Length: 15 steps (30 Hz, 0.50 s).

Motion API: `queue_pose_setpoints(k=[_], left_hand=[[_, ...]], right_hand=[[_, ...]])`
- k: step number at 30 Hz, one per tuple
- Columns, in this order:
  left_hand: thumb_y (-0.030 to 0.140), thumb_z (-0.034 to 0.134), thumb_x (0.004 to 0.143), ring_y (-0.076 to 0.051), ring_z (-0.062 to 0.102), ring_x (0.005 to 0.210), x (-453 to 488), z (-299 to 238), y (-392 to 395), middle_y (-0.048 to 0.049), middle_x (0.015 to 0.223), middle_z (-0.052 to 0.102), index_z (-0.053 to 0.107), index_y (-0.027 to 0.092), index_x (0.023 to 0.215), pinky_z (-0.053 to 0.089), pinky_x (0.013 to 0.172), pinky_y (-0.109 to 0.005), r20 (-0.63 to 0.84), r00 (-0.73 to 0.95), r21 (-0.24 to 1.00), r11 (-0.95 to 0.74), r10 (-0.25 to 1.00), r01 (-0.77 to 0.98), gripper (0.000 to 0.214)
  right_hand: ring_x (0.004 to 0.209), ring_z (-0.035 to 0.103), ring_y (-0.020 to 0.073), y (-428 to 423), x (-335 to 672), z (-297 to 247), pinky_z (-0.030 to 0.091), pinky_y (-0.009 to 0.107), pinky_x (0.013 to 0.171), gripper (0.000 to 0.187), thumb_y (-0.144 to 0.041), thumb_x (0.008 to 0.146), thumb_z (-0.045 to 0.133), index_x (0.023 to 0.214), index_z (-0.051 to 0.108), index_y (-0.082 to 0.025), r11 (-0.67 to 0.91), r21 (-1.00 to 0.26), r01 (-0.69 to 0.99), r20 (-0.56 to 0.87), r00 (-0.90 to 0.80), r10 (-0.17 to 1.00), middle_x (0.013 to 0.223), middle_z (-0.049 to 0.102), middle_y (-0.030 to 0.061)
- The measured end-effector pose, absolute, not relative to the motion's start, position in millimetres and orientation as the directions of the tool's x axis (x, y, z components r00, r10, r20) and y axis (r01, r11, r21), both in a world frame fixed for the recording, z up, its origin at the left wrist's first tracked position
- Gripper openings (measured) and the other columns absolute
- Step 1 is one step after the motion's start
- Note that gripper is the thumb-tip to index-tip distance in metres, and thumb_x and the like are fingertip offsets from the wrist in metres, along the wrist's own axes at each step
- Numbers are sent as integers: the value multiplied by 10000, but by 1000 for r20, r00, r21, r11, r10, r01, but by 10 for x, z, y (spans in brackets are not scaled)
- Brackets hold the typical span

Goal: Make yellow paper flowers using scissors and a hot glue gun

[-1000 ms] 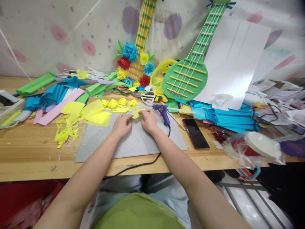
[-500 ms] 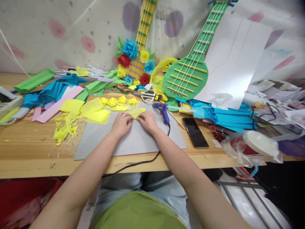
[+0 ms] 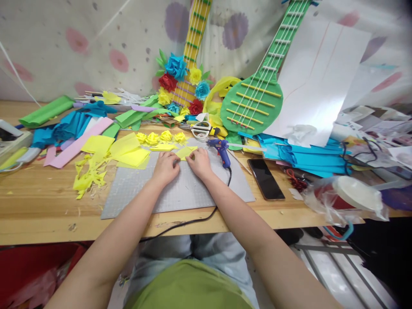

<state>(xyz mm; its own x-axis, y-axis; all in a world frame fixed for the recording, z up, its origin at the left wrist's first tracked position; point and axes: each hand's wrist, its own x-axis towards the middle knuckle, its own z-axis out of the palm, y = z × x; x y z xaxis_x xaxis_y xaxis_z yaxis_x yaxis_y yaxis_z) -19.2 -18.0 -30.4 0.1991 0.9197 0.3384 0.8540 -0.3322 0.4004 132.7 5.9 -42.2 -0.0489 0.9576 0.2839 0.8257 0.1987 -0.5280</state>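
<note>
Over the grey cutting mat (image 3: 128, 193) my two hands work close together on a small piece of yellow crepe paper (image 3: 186, 152). My left hand (image 3: 166, 167) has its fingers curled at the paper's left edge. My right hand (image 3: 199, 163) pinches the near right edge. Just behind them lie several yellow paper flowers (image 3: 152, 138) in a row. To the left is a stack of yellow paper sheets (image 3: 128, 150), partly on the mat. A blue hot glue gun (image 3: 222, 152) rests right of my right hand, its cord running toward the table's front edge.
A black phone (image 3: 265, 179) lies right of the mat. White-handled scissors (image 3: 201, 129) sit behind the flowers. A green paper lute (image 3: 252, 105) and a yellow flowered one (image 3: 185, 90) lean at the back. Yellow scraps (image 3: 88, 176) lie left; a plastic-wrapped cup (image 3: 347, 195) stands right.
Both hands stay on the yellow paper with only slight finger movement. The whole view has shifted a little.
</note>
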Motion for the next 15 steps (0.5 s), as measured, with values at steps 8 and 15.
queue_pose_setpoints(k=[8, 15], left_hand=[[161, 532, 678, -257, 506, 1012, -174, -333, -151, -75, 969, 640, 687, 173, 861, 384, 956, -399, 317, 155, 442, -290, 936, 849, 240], [174, 537, 685, -270, 496, 1018, -176, -328, -160, -68, 970, 634, 690, 185, 870, 392, 946, -404, 314, 154, 434, -286, 937, 855, 240]], right_hand=[[943, 455, 221, 63, 1314, -428, 387, 348, 850, 150, -274, 790, 541, 711, 602, -162, 181, -511, 840, 281, -36, 959, 907, 551, 93], [948, 461, 230, 47, 1296, -401, 392, 354, 845, 139, -263, 785, 536, 726, 601, -156, 171, -492, 854, 279, -31, 960, 916, 555, 102]])
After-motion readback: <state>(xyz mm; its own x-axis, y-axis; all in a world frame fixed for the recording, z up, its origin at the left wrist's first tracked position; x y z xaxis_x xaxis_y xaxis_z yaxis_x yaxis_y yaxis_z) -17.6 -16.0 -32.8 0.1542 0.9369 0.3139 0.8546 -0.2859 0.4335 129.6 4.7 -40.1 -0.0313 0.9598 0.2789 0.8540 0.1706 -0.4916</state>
